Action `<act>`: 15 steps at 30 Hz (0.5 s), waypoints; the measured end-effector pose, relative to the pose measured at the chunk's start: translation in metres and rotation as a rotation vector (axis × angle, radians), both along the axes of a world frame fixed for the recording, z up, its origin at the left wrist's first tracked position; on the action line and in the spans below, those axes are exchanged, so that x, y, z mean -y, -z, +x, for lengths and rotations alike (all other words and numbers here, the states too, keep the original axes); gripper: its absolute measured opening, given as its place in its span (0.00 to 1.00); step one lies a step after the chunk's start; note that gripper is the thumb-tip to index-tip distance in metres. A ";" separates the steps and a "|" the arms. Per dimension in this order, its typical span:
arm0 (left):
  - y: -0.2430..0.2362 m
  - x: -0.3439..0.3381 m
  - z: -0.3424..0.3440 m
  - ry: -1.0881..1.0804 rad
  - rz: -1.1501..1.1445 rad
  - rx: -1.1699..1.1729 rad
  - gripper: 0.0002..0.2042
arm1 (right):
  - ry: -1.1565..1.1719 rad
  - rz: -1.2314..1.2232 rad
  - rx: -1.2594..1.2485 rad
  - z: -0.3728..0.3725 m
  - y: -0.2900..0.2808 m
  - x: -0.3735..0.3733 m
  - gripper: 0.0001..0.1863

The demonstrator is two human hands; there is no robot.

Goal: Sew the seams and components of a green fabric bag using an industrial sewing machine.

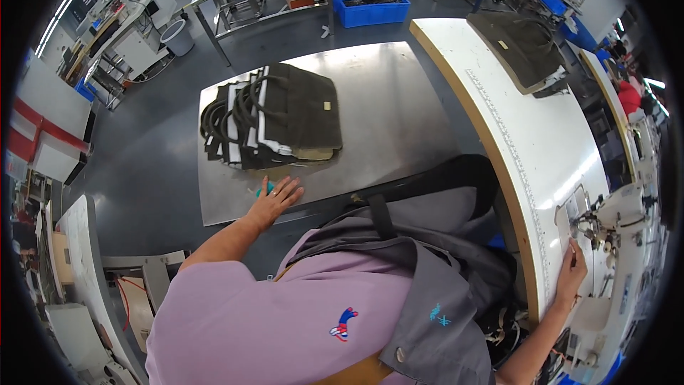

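My left hand [276, 201] lies palm down at the near edge of a metal-topped table [399, 107], fingers spread. A small teal object [266, 188] shows by its thumb and forefinger; its kind is unclear. Just beyond the fingers is a pile of dark olive bags [303, 110] with looped handles, white pieces showing between them and a small gold plate on the top one. Out to the right, my right hand [572, 271] is on the bed of a sewing machine [605, 224], close to its needle area. Its fingers look bent together, and what they hold is hidden.
A white worktable [491, 93] with a wooden edge and ruler markings curves along my right; another dark bag [516, 50] lies at its far end. Beyond the metal table stand a blue crate [370, 8] and a grey bin [177, 38]. A white-topped table [82, 264] stands at left.
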State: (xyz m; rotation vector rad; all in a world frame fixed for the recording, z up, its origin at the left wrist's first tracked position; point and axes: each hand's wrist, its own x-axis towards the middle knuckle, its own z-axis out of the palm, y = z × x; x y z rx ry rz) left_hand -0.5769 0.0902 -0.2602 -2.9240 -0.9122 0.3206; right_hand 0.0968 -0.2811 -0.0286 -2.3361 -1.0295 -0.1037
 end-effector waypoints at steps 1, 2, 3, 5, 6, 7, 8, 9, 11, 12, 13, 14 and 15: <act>-0.006 0.007 -0.003 -0.030 -0.029 -0.023 0.49 | -0.018 0.008 0.015 -0.003 -0.001 0.001 0.15; -0.009 0.011 -0.006 -0.063 -0.053 -0.047 0.49 | -0.015 0.028 0.019 -0.005 -0.001 0.000 0.15; -0.005 0.014 -0.012 -0.058 -0.049 -0.045 0.49 | -0.011 0.031 0.021 -0.008 -0.003 -0.004 0.15; 0.004 0.022 -0.023 -0.061 -0.021 0.018 0.49 | 0.019 -0.012 -0.034 -0.011 -0.006 -0.008 0.14; 0.004 0.024 -0.028 -0.053 -0.019 0.016 0.49 | 0.027 -0.009 -0.036 -0.010 -0.004 -0.008 0.14; 0.003 0.026 -0.032 -0.068 -0.043 0.010 0.48 | 0.008 0.005 -0.018 -0.008 0.000 -0.009 0.14; 0.002 0.025 -0.035 -0.080 -0.067 0.004 0.47 | -0.008 0.020 0.002 -0.006 0.002 -0.010 0.14; 0.002 0.026 -0.042 -0.068 -0.056 0.011 0.47 | 0.003 0.031 0.009 -0.011 -0.002 -0.010 0.14; 0.001 0.023 -0.053 -0.080 -0.065 0.025 0.45 | -0.004 0.030 0.048 -0.018 -0.010 -0.010 0.14; -0.001 0.022 -0.055 -0.066 -0.059 0.019 0.45 | 0.010 0.035 0.044 -0.016 -0.009 -0.010 0.14; -0.004 0.022 -0.055 -0.079 -0.075 -0.002 0.43 | 0.004 0.033 0.054 -0.015 -0.008 -0.010 0.14; -0.006 0.021 -0.057 -0.090 -0.089 -0.026 0.42 | 0.002 0.032 0.063 -0.015 -0.007 -0.007 0.14; -0.004 0.021 -0.064 -0.071 -0.078 -0.034 0.42 | 0.022 0.042 0.056 -0.018 -0.008 -0.011 0.14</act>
